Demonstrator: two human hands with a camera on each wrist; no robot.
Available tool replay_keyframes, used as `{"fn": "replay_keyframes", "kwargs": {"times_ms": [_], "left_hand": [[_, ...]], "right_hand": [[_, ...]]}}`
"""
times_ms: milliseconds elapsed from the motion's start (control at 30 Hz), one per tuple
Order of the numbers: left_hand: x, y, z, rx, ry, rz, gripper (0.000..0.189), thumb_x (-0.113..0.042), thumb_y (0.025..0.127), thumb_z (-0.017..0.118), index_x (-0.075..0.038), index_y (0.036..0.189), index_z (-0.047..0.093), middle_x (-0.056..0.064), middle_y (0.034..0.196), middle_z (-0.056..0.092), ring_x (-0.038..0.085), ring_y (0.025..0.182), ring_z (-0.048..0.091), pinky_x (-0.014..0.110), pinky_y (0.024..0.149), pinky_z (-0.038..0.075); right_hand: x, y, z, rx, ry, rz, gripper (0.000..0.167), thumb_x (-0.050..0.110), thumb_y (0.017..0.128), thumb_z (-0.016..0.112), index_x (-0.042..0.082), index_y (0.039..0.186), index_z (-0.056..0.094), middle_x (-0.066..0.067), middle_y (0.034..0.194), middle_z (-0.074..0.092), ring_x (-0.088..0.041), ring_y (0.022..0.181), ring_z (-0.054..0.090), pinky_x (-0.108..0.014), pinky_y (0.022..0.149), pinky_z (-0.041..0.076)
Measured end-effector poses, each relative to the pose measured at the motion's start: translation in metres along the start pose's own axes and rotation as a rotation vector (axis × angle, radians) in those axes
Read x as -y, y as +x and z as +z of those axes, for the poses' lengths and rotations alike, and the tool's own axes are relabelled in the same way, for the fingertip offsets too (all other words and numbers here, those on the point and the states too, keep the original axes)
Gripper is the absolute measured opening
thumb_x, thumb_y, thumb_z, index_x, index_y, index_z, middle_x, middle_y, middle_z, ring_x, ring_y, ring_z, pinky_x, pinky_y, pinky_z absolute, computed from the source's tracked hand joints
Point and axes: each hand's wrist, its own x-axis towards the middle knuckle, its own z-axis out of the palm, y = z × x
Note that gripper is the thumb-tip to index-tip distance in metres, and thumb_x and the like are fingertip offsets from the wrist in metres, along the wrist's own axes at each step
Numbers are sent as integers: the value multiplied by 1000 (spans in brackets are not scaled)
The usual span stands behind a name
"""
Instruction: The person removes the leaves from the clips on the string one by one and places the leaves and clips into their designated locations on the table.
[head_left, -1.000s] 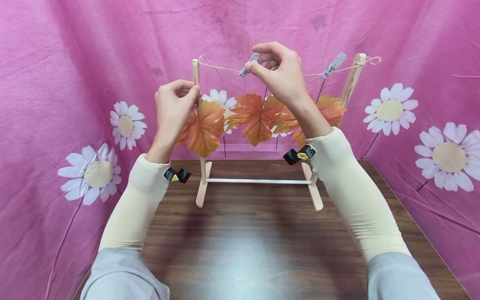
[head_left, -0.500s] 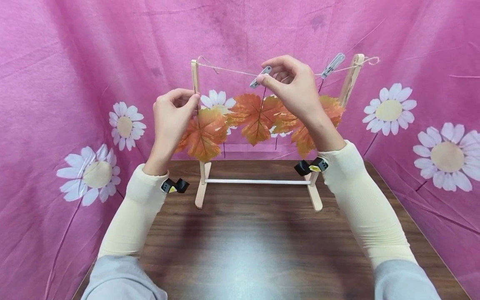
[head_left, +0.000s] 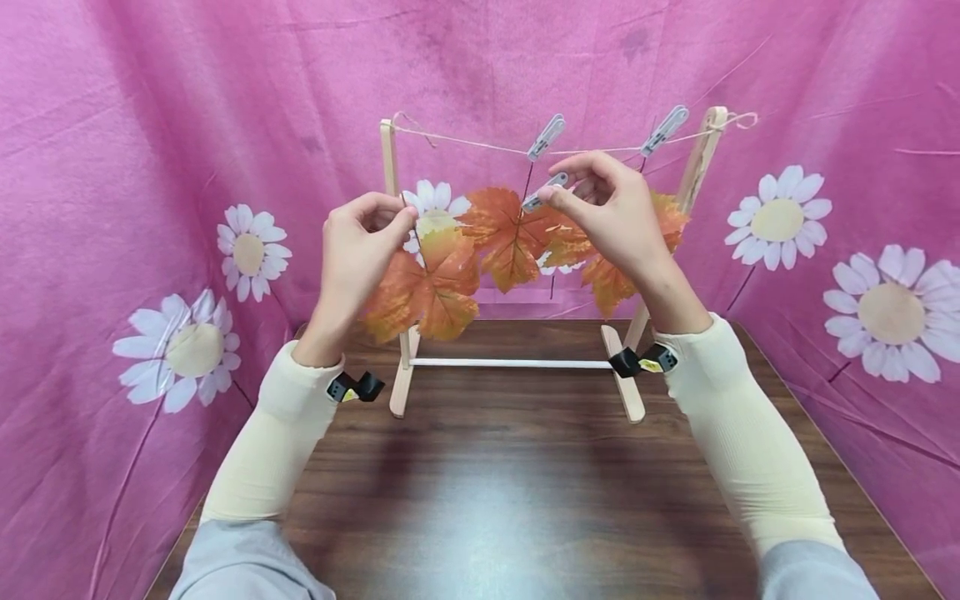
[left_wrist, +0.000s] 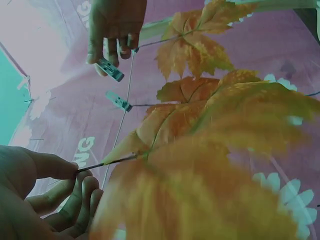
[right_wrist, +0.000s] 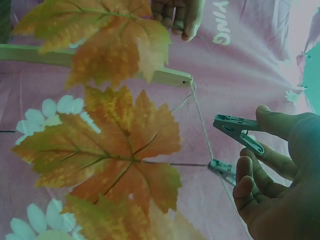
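Observation:
My left hand (head_left: 363,246) pinches the thin dark stem of an orange autumn leaf (head_left: 431,296) between thumb and fingertips. The leaf hangs in front of the rack's left post, and its stem (left_wrist: 107,164) shows clearly in the left wrist view. Between thumb and fingers, my right hand (head_left: 618,217) holds a grey clothespin (right_wrist: 235,129), below the string (head_left: 480,143). Two more clothespins grip the string: one near its middle (head_left: 546,137), one farther right (head_left: 664,132). Below the middle one hangs another leaf (head_left: 513,242) by its stem; more orange leaf shows partly behind my right hand.
The wooden rack has a left post (head_left: 389,158), a right post (head_left: 703,154) and a white crossbar (head_left: 513,363) near the brown table (head_left: 480,492). A pink cloth (head_left: 480,58) with white daisies surrounds the table on the far and side edges.
My right hand has moved down and to the right with its clothespin, uncovering the middle clothespin on the string. My left hand has lowered, then shifted slightly right, carrying its leaf.

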Motion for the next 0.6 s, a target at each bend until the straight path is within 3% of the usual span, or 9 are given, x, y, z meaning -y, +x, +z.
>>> {"fn": "replay_keyframes", "kwargs": {"times_ms": [200, 333, 467, 600], "left_hand": [[2, -7, 5, 40, -24, 9, 10, -15, 96, 78, -5, 94, 76, -12, 71, 69, 3, 66, 66, 19, 64, 51], [4, -11, 8, 71, -89, 11, 10, -10, 96, 77, -2, 95, 72, 0, 75, 73, 6, 64, 69, 21, 65, 59], [7, -16, 10, 106, -134, -17, 9, -8, 98, 75, -1, 96, 70, 14, 82, 75, 8, 65, 72, 25, 65, 61], [11, -22, 12, 140, -172, -60, 8, -7, 98, 73, -2, 95, 67, 17, 86, 76, 10, 69, 75, 29, 69, 65]], "right_hand": [[-12, -11, -7, 12, -22, 16, 31, 30, 93, 85, 15, 119, 75, 12, 85, 72, -7, 75, 64, -22, 69, 49], [-20, -19, -12, 21, -25, 18, 30, 28, 95, 84, 13, 119, 73, 13, 86, 73, -6, 75, 67, -20, 68, 49], [-30, -27, -18, 44, -69, 29, 28, 28, 97, 81, 13, 118, 69, 13, 85, 70, -6, 72, 61, -20, 64, 46], [-41, -36, -24, 78, -105, 26, 32, 26, 100, 76, 11, 128, 70, 11, 82, 66, -9, 71, 59, -20, 62, 45]]}}
